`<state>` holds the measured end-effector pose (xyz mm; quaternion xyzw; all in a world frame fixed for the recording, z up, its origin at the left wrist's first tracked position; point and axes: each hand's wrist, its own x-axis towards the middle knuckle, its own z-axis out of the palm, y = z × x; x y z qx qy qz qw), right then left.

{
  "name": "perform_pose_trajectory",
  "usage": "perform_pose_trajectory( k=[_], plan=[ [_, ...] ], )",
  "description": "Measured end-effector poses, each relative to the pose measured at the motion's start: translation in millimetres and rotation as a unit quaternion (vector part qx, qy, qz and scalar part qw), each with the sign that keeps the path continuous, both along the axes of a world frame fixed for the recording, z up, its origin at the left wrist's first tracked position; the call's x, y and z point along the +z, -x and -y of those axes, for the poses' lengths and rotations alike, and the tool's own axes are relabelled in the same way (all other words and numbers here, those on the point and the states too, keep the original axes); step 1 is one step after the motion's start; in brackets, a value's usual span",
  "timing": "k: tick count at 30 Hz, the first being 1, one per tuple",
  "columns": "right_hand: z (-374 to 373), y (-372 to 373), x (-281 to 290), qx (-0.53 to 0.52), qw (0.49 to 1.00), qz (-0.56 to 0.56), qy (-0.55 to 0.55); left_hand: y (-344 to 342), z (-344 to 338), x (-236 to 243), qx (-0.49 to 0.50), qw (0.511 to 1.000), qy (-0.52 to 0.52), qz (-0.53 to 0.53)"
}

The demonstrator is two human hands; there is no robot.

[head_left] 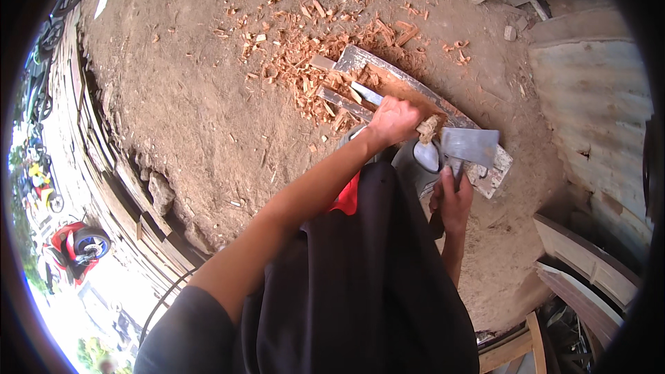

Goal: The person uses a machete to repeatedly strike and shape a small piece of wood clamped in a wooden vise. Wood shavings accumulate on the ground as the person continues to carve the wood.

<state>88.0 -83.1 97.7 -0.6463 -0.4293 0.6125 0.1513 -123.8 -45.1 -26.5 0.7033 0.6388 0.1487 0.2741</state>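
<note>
My left hand [396, 122] is closed round a chisel. The chisel's bright flat blade [366, 93] points to the far left, and its frayed wooden butt [429, 128] sticks out on the right of the fist. Beneath lies a long wooden workpiece [395, 83] with a reddish-brown face and weathered, paint-flecked edges. My right hand [454, 197] grips the dark handle of a hatchet with a broad grey blade [470, 145]. That blade is just right of the chisel's butt, over the near end of the wood. The chisel's tip is close to the wood; contact cannot be made out.
Wood shavings [298, 76] lie scattered on the dirt ground [187, 97] beyond the workpiece. A grey shoe [424, 156] is beside it. Corrugated metal sheets [589, 111] stand at right, with boards [585, 256] below them. Stacked planks [104, 166] and a red motorcycle [69, 253] are at left.
</note>
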Motion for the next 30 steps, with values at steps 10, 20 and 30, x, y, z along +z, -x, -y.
perform_pose_trajectory(
  k=[10,20,30],
  plan=[
    [-3.3,7.8,-18.2,-0.072,0.997,-0.036,-0.02,-4.0,-11.7,5.4,0.032,0.999,0.043,0.012],
    [8.5,8.1,-32.6,-0.098,0.992,-0.028,-0.068,-0.3,-11.6,20.8,-0.035,0.993,0.11,-0.029],
    [2.4,24.8,-11.7,-0.092,0.992,-0.086,-0.014,24.0,-7.6,27.8,-0.001,0.994,0.108,-0.027]
  ],
)
